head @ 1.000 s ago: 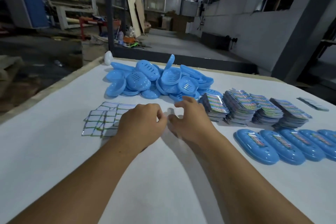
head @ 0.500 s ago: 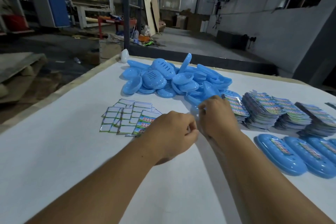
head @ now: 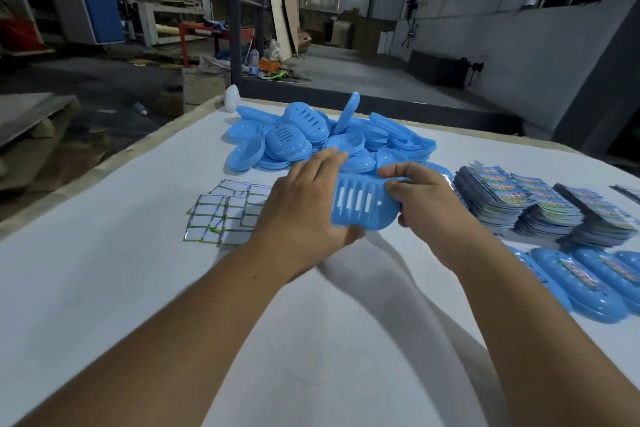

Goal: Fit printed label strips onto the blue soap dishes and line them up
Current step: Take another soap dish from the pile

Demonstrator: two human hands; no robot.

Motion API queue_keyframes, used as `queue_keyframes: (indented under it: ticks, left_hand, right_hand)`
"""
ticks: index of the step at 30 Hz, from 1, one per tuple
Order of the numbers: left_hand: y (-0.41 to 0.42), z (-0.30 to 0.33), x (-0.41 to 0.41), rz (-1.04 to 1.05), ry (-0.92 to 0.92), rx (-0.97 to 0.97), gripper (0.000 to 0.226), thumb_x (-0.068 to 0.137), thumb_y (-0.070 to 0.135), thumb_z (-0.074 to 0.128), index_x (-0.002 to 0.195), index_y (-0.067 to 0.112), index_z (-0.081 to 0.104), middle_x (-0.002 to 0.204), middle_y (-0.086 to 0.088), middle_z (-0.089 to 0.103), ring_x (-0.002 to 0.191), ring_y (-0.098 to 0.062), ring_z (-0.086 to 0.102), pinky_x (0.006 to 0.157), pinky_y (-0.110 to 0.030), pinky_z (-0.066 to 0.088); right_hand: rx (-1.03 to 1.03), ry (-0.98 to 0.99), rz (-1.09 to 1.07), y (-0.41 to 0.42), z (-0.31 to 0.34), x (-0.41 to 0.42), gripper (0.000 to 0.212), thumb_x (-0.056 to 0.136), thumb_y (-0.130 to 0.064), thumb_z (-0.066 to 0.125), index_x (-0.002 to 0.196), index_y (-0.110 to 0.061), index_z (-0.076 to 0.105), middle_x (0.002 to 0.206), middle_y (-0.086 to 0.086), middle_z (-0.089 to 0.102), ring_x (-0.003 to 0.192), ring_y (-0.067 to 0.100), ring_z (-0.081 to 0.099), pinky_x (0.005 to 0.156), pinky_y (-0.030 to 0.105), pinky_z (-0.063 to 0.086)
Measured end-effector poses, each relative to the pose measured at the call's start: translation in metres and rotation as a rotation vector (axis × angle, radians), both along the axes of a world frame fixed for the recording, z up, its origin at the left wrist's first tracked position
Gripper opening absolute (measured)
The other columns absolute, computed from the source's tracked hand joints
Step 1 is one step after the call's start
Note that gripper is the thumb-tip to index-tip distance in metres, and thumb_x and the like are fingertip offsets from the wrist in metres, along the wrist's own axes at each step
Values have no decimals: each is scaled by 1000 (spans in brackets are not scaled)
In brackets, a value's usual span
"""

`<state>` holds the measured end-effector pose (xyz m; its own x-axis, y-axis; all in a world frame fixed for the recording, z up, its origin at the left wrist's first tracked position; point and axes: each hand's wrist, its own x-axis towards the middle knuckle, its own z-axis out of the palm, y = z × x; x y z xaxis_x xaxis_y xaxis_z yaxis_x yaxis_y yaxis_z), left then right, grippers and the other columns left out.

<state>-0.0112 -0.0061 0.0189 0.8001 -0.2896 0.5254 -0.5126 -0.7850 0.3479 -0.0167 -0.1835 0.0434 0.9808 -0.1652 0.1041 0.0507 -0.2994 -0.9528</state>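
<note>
soap dish (head: pixel 360 204) btwn both hands, left hand (head: pixel 304 208) hides its end

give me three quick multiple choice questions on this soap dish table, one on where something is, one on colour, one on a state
1. Where do the face-down label cards lie?
A. left of the hands
B. on the pile of dishes
C. on the floor

2. What colour is the held soap dish?
A. red
B. blue
C. green

3. How is that dish held?
A. lying on the table
B. left hand only
C. both hands grip it

Answers: 1 A, the cards sit beside the left hand. 2 B, it matches the blue pile. 3 C, the right hand holds its other end.
</note>
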Motion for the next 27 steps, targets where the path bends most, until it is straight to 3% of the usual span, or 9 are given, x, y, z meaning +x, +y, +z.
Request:
queue_keyframes:
  ticks: [4, 6, 10, 12, 14, 16, 20, 24, 27]
  left_hand:
    - [1, -5, 2, -173, 259, -71, 92, 63, 50, 88, 142, 34, 44, 131, 15, 54, 112, -4, 53, 86, -18, 42]
    - [2, -8, 3, -226, 317, -77, 83, 60, 52, 88, 133, 40, 51, 117, 22, 57, 99, 5, 54, 76, -11, 39]
    - [3, -12, 6, -217, 357, -38, 72, 55, 61, 84, 120, 46, 57, 108, 22, 59, 96, 5, 54, 78, -19, 44]
    - [3, -13, 6, -202, 379, -9, 75, 48, 69, 77, 118, 52, 54, 109, 18, 58, 96, 1, 55, 80, -22, 46]
    - [3, -11, 5, -221, 423, 0, 79, 45, 73, 73, 119, 61, 47, 111, 20, 58, 99, 2, 56, 83, -22, 48]
    - [3, -8, 2, -262, 474, -15, 73, 47, 69, 75, 113, 70, 43, 113, 25, 60, 97, 8, 56, 80, -18, 47]
    - [5, -4, -2, -284, 505, -36, 60, 55, 58, 81, 99, 74, 44, 109, 31, 60, 92, 18, 55, 71, -11, 42]
    - [6, -4, -2, -282, 507, -50, 68, 59, 54, 82, 115, 65, 46, 112, 29, 60, 92, 20, 53, 71, -10, 41]
    - [6, -4, 0, -267, 514, -35, 70, 56, 59, 78, 118, 64, 46, 114, 27, 59, 93, 12, 57, 74, -14, 45]
  right_hand:
    - [61, 188, 25, -4, 1, -2, 27, 100, -4, 49, 93, -19, 69, 99, 12, 69, 80, 25, 58, 57, 29, 41]
    - [28, 254, 42, -7, -1, -3, 27, 99, -6, 49, 94, -19, 72, 99, 11, 70, 77, 23, 58, 56, 29, 41]
    - [-460, 178, 74, -9, -5, -5, 21, 94, -32, 66, 83, -17, 76, 78, 0, 66, 66, 15, 53, 59, 28, 42]
    - [-585, 148, 120, -9, -4, -7, 21, 87, -40, 73, 85, -19, 76, 80, -2, 68, 71, 17, 59, 63, 29, 47]
    - [-634, 164, 148, -8, -3, -10, 35, 83, -43, 78, 111, -22, 75, 106, -7, 71, 90, 13, 66, 72, 25, 51]
    - [-648, 167, 167, -8, -2, -13, 46, 82, -41, 80, 123, -22, 71, 118, -9, 70, 96, 9, 66, 75, 22, 52]
    - [-639, 136, 190, -7, -4, -13, 35, 83, -37, 80, 114, -23, 73, 104, -6, 74, 90, 13, 70, 81, 31, 57]
    - [-614, 134, 196, -8, -6, -11, 37, 83, -38, 80, 116, -22, 72, 101, -10, 73, 86, 9, 69, 73, 25, 55]
    - [-598, 113, 201, -7, -8, -10, 35, 84, -37, 80, 114, -21, 72, 97, -8, 74, 85, 12, 70, 73, 27, 56]
